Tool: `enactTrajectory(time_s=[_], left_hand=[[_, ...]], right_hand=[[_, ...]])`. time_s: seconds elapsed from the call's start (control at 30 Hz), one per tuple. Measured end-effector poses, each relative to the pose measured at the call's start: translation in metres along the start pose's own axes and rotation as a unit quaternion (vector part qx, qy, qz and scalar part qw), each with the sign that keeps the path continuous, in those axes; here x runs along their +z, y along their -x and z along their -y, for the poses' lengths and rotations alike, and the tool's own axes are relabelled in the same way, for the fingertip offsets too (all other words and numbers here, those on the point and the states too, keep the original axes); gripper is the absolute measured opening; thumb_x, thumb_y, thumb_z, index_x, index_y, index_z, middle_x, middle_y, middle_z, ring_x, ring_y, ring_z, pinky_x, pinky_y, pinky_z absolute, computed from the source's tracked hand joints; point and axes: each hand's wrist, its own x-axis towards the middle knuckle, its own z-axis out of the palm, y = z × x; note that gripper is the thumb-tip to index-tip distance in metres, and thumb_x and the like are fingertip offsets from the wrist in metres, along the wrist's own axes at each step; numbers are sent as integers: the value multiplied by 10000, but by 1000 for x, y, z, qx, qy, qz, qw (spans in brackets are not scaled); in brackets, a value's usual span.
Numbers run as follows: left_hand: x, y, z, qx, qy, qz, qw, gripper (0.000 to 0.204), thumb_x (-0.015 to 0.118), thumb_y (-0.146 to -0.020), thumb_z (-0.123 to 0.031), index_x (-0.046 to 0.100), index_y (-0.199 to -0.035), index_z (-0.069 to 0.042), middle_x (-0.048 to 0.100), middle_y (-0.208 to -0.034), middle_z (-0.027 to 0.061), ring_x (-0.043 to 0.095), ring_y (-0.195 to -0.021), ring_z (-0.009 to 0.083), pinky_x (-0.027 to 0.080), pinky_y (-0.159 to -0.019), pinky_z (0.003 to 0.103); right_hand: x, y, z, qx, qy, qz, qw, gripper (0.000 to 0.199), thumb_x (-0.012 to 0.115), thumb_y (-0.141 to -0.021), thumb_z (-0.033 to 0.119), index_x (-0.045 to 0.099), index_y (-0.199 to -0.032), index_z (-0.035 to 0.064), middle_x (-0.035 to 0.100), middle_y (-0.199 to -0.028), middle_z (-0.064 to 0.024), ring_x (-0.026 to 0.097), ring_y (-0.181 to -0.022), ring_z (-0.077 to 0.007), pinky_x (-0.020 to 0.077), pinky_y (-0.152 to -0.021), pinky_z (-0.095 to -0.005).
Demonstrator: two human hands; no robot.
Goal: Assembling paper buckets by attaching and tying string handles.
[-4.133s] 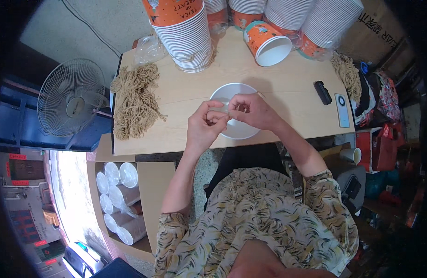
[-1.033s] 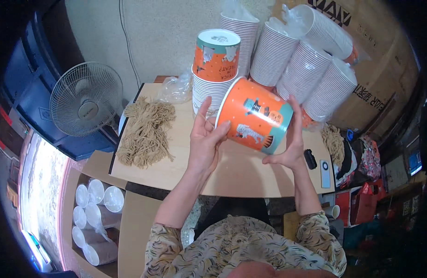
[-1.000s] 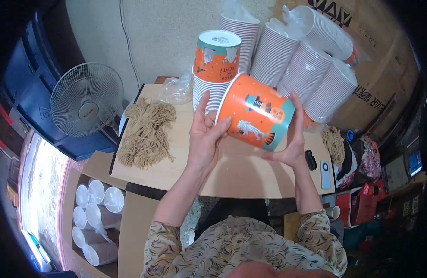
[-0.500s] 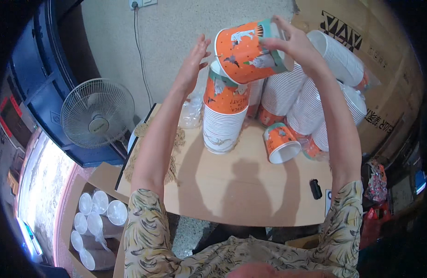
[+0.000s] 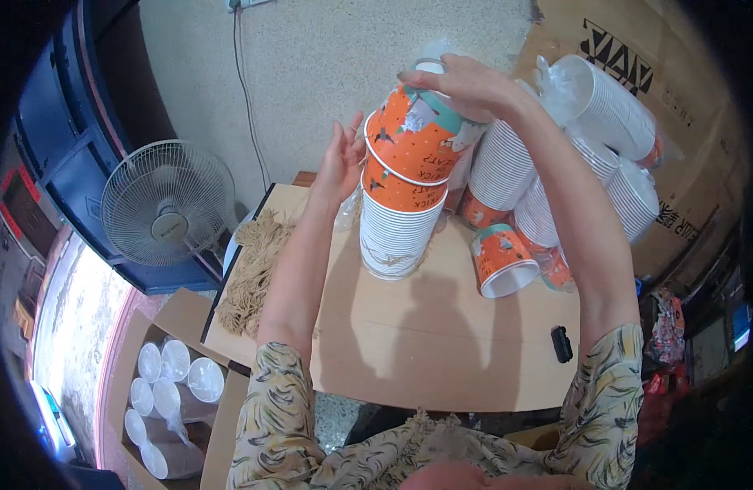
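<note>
An orange paper bucket [image 5: 405, 139] with a green band sits upside down over the top of a tall stack of nested buckets [image 5: 399, 233]. Its open rim surrounds the upper part of the stack's top bucket. My right hand [image 5: 466, 82] grips its raised base from above, fingers bent over the edge. On the left side of the same bucket, my left hand [image 5: 342, 163] is open with its fingers apart, close to the wall; whether it touches is hard to tell. A single orange bucket [image 5: 505, 260] lies tipped on its side on the table, white mouth toward me.
Plastic-wrapped bucket stacks [image 5: 609, 106] lean against a large cardboard sheet [image 5: 670, 57] at the back right. Beige yarn [image 5: 254, 269] covers the table's left edge. A small black object [image 5: 562, 345] lies at right. A carton [image 5: 127, 408] of wrapped stacks and a fan [image 5: 168, 204] stand left.
The bucket in my right hand has turned from a tilted, sideways pose to nearly upside down and come down over the stack. My left hand has moved lower beside it.
</note>
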Motion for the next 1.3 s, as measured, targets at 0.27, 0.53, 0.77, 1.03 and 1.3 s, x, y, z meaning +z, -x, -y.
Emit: enactTrajectory(time_s=[0.27, 0.53, 0.77, 1.03, 1.3], left_hand=[[-31, 30, -1, -50, 63, -96, 992, 574, 666, -941, -404, 534, -1367, -42, 672, -1225, 67, 574, -1122, 182, 412, -978, 342], [-6, 68, -2, -11, -168, -128, 977, 675, 737, -881, -180, 434, -1449, 21, 623, -1278, 103, 601, -1130, 178, 441, -993, 323], [-29, 81, 5, 16, -241, -120, 963, 582, 726, -874, -60, 493, -1395, 51, 659, -1212, 124, 637, -1084, 162, 496, -970, 292], [-63, 60, 23, 42, -177, -257, 949, 373, 655, -939, -53, 604, -1290, 59, 679, -1180, 98, 633, -1062, 144, 501, -938, 272], [14, 146, 105, 107, -324, -227, 912, 209, 651, -970, -119, 651, -1114, 32, 685, -1012, 52, 619, -922, 90, 499, -787, 241]], right_hand=[[47, -23, -8, -53, 64, -16, 996, 1077, 521, -787, 841, 599, -1166, -164, 666, -1081, -335, 673, -1024, -409, 518, -881, -457], [46, -16, 9, 15, 24, 47, 998, 1078, 575, -690, 887, 695, -1074, -114, 706, -1011, -274, 704, -974, -356, 538, -815, -425], [67, -10, 16, 22, 99, 98, 990, 1031, 554, -686, 884, 738, -1071, -54, 699, -1062, -307, 696, -1035, -413, 549, -883, -451], [105, -16, -32, -81, 80, -97, 989, 856, 526, -872, 716, 643, -1179, -74, 626, -1230, -308, 623, -1150, -406, 476, -971, -460], [95, 51, -88, -103, -115, -293, 944, 472, 639, -912, 332, 645, -1197, -44, 685, -1129, -247, 669, -1072, -340, 530, -911, -416]])
